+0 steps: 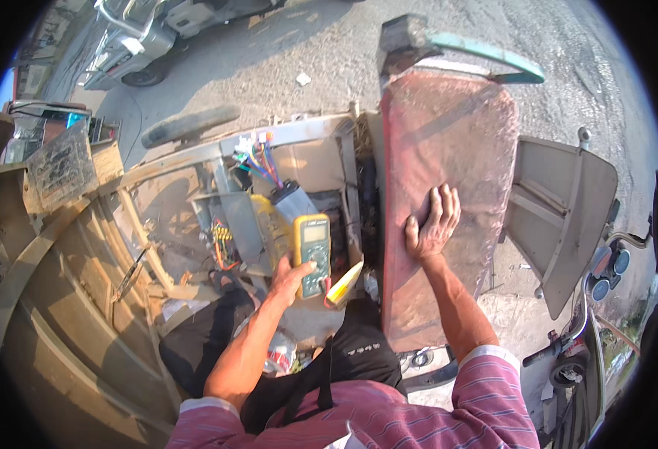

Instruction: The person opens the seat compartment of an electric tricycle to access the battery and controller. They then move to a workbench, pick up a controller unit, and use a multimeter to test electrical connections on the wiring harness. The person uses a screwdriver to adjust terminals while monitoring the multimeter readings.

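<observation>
In my left hand (290, 277) I hold a yellow multimeter (314, 254) with a dial and small screen, tilted above an open metal frame compartment. My right hand (432, 223) lies on a dusty red padded seat (448, 127) at right, fingers apart. Behind the meter are a silver controller box (293, 198) with a bundle of coloured wires (260, 159), and a grey panel (240, 228) beside colourful terminal wires (222, 241). A yellow-and-white object (344, 283) sits just right of the meter, partly hidden.
Wooden and metal ribs (82, 299) curve along the left. A grey panel (557, 217) and handlebar parts (606, 266) are at right. A dark curved piece (187, 126) lies beyond the frame; another vehicle (157, 37) stands on the rough ground (306, 82) at top.
</observation>
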Demonstrator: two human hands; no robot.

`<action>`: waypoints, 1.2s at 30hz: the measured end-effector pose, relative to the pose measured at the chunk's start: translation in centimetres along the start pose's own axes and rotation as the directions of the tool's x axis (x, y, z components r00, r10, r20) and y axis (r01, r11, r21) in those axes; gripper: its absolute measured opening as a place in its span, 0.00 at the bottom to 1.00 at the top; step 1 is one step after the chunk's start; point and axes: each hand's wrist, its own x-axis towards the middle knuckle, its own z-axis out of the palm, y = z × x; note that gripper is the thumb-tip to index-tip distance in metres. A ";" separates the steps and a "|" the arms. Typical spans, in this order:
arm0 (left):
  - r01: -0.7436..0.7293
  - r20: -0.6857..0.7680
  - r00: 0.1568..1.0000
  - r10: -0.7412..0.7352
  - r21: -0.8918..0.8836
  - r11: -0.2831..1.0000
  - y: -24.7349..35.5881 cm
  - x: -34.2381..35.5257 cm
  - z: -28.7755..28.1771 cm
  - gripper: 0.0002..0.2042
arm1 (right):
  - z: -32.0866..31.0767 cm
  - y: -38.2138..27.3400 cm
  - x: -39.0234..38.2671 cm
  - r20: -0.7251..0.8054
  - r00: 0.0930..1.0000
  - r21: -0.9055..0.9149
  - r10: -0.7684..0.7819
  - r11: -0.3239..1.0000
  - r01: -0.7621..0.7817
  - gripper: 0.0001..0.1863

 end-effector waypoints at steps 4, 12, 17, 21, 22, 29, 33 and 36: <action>-0.116 0.059 0.990 0.127 -0.162 0.980 0.8 1.7 0.9 0.24 | -1.2 -0.9 0.8 -0.025 1.000 0.051 0.012 0.999 -0.011 0.40; -0.338 0.018 0.932 0.362 -0.317 0.886 2.4 7.1 4.2 0.30 | -1.4 -0.8 0.6 -0.005 1.000 0.039 0.004 0.999 -0.004 0.40; -0.234 -0.006 0.969 0.246 -0.328 0.915 2.7 9.3 7.0 0.27 | -0.8 -0.7 0.5 0.005 1.000 -0.009 -0.002 1.000 0.003 0.40; -0.297 0.038 0.941 0.337 -0.390 0.872 2.9 6.5 6.4 0.27 | -0.2 -0.4 0.4 -0.017 0.999 -0.012 -0.040 0.999 0.040 0.39; -0.253 0.079 0.951 0.300 -0.361 0.898 3.4 5.3 5.3 0.29 | 0.0 -0.4 0.4 -0.018 0.999 -0.012 -0.040 0.999 0.040 0.39; 0.059 0.453 0.891 -0.004 -0.108 0.992 10.1 -5.7 -7.0 0.37 | 0.8 0.0 0.1 -0.065 0.995 -0.019 -0.079 0.997 0.078 0.39; 0.044 0.390 0.921 -0.012 -0.074 0.996 11.6 -9.3 -12.6 0.42 | 0.1 -1.3 1.0 -0.076 0.989 -0.009 -0.126 0.992 0.126 0.40; -0.007 0.321 0.944 0.080 -0.223 0.975 11.3 -9.8 -14.4 0.43 | -1.9 -4.4 1.3 0.032 0.999 0.139 0.009 0.990 -0.014 0.31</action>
